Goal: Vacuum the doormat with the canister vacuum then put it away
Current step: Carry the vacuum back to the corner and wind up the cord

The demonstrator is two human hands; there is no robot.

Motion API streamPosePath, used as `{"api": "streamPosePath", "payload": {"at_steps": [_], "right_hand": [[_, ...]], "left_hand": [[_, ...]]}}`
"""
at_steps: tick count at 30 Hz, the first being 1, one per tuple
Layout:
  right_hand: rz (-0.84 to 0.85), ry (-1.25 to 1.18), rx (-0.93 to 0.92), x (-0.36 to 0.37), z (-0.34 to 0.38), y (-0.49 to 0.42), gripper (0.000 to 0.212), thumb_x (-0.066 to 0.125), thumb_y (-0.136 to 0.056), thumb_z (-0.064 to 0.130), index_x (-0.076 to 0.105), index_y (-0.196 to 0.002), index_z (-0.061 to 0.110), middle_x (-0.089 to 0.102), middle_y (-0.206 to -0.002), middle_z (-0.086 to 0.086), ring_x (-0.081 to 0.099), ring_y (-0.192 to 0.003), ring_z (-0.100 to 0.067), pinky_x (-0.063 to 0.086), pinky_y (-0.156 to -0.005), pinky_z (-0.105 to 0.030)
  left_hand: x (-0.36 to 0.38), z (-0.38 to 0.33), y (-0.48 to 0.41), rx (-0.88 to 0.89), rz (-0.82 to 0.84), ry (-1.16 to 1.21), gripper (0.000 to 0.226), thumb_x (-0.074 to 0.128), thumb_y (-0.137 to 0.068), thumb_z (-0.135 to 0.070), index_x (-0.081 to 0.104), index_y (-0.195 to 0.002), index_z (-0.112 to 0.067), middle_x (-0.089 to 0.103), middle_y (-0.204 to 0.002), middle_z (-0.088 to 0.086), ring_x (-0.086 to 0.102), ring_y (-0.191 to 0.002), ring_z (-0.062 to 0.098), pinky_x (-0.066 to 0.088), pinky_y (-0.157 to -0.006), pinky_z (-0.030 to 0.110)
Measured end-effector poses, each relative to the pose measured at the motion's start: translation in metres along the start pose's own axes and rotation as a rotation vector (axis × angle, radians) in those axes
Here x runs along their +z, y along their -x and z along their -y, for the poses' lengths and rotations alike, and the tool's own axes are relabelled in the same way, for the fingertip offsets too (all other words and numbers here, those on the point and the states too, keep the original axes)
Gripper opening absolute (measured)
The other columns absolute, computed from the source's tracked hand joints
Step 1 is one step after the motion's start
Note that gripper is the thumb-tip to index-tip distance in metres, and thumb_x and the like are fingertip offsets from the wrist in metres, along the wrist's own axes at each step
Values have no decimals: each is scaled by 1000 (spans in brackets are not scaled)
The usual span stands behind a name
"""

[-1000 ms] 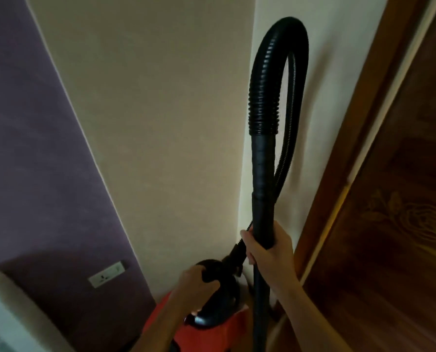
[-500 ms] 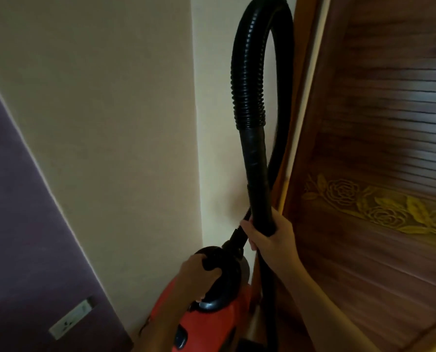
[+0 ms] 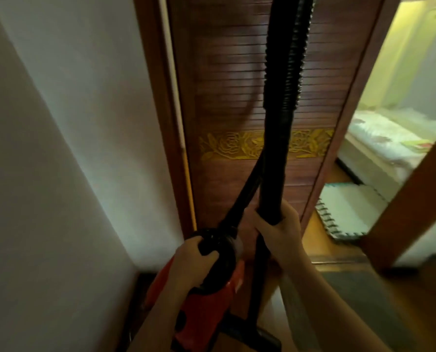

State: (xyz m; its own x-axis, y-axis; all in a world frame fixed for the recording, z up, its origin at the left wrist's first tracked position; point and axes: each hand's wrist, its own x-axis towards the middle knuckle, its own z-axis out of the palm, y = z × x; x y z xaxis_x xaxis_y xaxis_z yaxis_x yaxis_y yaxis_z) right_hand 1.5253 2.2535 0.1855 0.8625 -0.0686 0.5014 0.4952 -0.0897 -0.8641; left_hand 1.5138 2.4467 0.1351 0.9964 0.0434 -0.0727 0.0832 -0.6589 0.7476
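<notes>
The person is turning from the wall [image 3: 59, 153] toward the louvred door [image 3: 227, 80], left hand [image 3: 194, 259] gripping the canister vacuum [image 3: 206, 311], right hand [image 3: 281, 232] gripping its wand [image 3: 275, 158], seemingly carrying it.

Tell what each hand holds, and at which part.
The left hand grips the top handle of the vacuum; right hand grips its rigid tube below the hose.

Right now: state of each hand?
Left hand: closed, fingers curled round the black top handle of the red canister vacuum.
Right hand: closed, gripping the black wand.
</notes>
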Motion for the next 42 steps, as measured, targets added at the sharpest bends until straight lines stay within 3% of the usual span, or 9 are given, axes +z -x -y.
{"api": "streamPosePath", "payload": {"at_steps": [4,6,9,15,21,28,32,37,42], "right_hand": [[-164,116,22,-69,3,21,24,74,-88,-2,56,-74,8,59,-60,-5,57,-52,-11,49,-54,-26],[-218,149,24,-102,7,31,28,75,-90,4,60,-74,21,59,-62,-5,59,-56,-18,51,-56,-37],[-290,194,24,-151,9,48,36,74,-91,6,60,-74,34,58,-65,3,58,-60,-18,49,-59,-34],[-481,272,48,-245,11,80,18,74,-88,12,58,-81,7,58,-61,1,55,-51,-12,48,-51,-28],[-612,363,38,-342,12,99,18,75,-90,14,59,-84,10,53,-67,-18,52,-56,-39,46,-51,-56],[-706,405,78,-427,14,117,18,74,-88,7,58,-81,8,53,-69,-20,52,-62,-38,48,-57,-53],[-747,401,71,-466,10,118,38,69,-88,-11,60,-80,25,56,-68,-10,55,-61,-20,51,-61,-28],[-793,442,112,-514,-13,107,22,69,-86,0,57,-84,18,50,-68,-24,48,-58,-40,45,-54,-46],[-824,463,136,-571,-46,81,25,68,-86,0,59,-88,23,58,-68,-6,55,-58,-25,49,-56,-37]], "left_hand": [[47,-42,-12,85,158,-25,18,66,-86,-27,65,-101,-17,64,-91,-5,61,-86,13,45,-65,20],[74,-65,-16,118,237,-28,14,67,-84,-27,67,-95,-18,68,-88,-4,65,-82,13,48,-66,23],[113,-103,-16,195,304,-54,10,69,-82,-26,69,-89,-18,65,-77,-10,61,-71,5,47,-62,22],[190,-172,-8,322,439,-83,4,68,-76,-25,68,-76,-21,69,-73,-4,65,-71,12,47,-60,25],[264,-239,-3,421,525,-131,7,66,-74,-30,67,-73,-23,69,-73,-6,66,-74,11,57,-70,34],[340,-307,-4,532,611,-139,8,67,-80,-26,62,-74,-23,63,-70,-3,61,-64,15,40,-51,26],[380,-331,-15,520,652,-96,7,69,-78,-27,66,-77,-21,67,-75,0,65,-75,19,45,-58,29],[434,-360,-31,542,699,-78,19,70,-80,-25,60,-66,-20,61,-67,-1,61,-69,19,38,-55,27],[499,-397,-63,525,810,-68,25,69,-80,-22,54,-60,-24,54,-56,-6,55,-58,16,35,-51,24]]}}
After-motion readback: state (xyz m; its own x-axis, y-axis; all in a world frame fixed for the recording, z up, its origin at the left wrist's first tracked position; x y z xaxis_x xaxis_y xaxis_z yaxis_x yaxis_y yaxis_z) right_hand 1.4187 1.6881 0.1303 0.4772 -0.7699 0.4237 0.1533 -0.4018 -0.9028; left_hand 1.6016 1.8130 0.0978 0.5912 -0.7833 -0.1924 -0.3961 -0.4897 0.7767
